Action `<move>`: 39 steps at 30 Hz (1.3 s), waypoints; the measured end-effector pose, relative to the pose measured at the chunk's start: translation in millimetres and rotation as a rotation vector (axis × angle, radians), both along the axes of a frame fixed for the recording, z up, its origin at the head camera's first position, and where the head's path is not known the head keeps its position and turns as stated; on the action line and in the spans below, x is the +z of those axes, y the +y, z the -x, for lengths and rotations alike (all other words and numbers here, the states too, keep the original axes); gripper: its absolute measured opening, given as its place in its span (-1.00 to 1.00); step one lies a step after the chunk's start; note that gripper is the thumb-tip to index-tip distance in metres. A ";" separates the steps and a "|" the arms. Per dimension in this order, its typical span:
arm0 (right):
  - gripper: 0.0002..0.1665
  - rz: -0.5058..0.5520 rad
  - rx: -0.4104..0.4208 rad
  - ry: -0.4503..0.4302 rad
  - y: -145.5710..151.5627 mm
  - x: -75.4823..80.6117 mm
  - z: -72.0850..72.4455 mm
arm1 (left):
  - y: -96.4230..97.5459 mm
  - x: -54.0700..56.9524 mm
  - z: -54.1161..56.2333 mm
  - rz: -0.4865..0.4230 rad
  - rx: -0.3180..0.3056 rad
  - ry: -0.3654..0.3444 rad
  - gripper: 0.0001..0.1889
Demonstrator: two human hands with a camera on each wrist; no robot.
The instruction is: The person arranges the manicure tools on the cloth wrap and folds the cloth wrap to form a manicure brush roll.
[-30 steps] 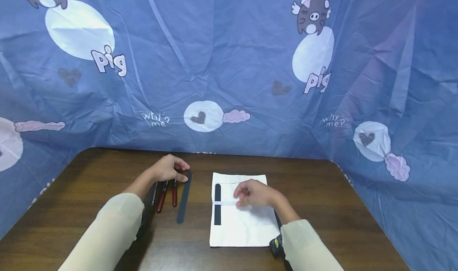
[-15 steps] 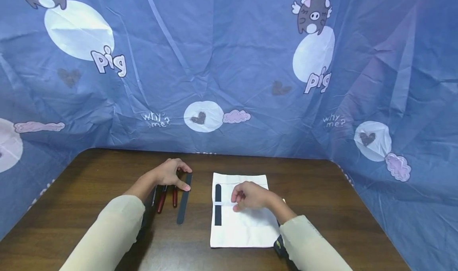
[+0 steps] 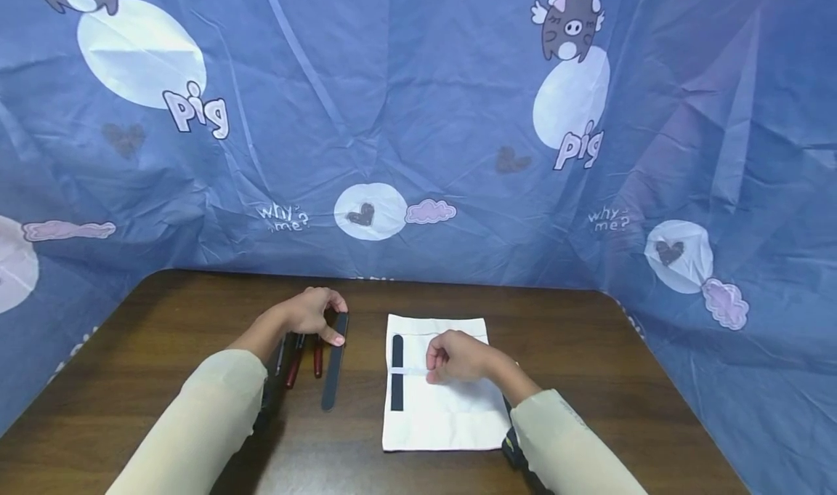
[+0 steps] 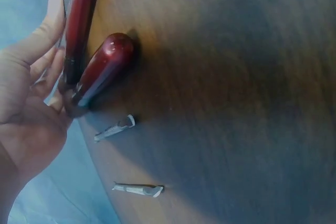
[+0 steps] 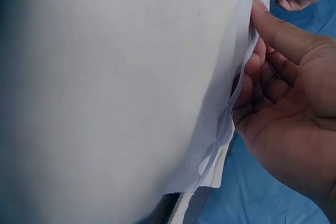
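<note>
A dark grey nail file [image 3: 333, 379] lies on the table, and my left hand [image 3: 314, 313] pinches its far end between thumb and fingers. To the right is a flat white cloth [image 3: 451, 429] with a second, black nail file [image 3: 397, 395] lying under a narrow white elastic band [image 3: 412, 371]. My right hand [image 3: 461, 357] pinches that band over the middle of the cloth; the right wrist view shows the elastic band [image 5: 239, 85] lifted along the fingers. Beneath the left wrist lie red-handled tools [image 4: 81, 19], partly hidden in the head view.
Two small silver nail clippers [image 4: 139, 189] lie on the table in the left wrist view. The brown wooden table [image 3: 588, 408] has rounded far corners. Behind it hangs a blue printed curtain [image 3: 392, 131]. A black device [image 3: 513, 448] sits by the right sleeve.
My left hand has closed more on the nail file's far end and shifted slightly. The right hand stays at the elastic band, its fingers drawn a little closer together.
</note>
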State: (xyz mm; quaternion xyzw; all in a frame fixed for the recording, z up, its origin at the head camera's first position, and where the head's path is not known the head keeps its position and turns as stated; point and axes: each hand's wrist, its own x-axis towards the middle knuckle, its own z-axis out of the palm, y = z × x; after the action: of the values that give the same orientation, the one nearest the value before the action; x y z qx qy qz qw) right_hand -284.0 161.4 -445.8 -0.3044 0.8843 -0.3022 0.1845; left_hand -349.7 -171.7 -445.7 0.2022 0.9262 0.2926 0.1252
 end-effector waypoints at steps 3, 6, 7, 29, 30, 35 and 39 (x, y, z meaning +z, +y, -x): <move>-0.84 0.003 0.014 -0.009 0.8 -0.5 0.7 | -1.2 3.4 1.1 -0.018 -0.006 0.024 -0.37; -0.90 0.016 0.032 -0.028 2.4 -1.1 1.9 | -0.8 7.9 2.7 -0.059 0.000 0.044 -0.35; -0.91 0.020 0.039 -0.035 3.1 -1.4 2.3 | -0.5 10.0 2.8 -0.078 0.001 0.046 -0.35; -0.80 -0.011 0.002 -0.106 3.6 1.1 4.9 | 54.6 32.9 -3.3 -0.841 0.203 -0.205 -0.44; -0.80 -0.012 0.002 -0.107 3.1 1.0 5.1 | 58.6 31.0 -3.2 -0.855 0.220 -0.193 -0.44; -0.80 -0.015 -0.002 -0.116 2.6 0.1 4.4 | 79.2 23.3 -3.6 -0.938 0.280 -0.138 -0.44; -0.81 -0.016 0.009 -0.108 3.5 -1.1 4.2 | 93.8 20.1 -3.1 -1.004 0.334 -0.087 -0.46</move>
State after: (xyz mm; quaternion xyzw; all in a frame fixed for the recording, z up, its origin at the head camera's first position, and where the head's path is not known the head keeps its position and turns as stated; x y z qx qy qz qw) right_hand -288.2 164.9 -446.9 -0.2903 0.8740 -0.3104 0.2355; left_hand -346.6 -77.9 -425.7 0.0746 0.6856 0.7241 0.0029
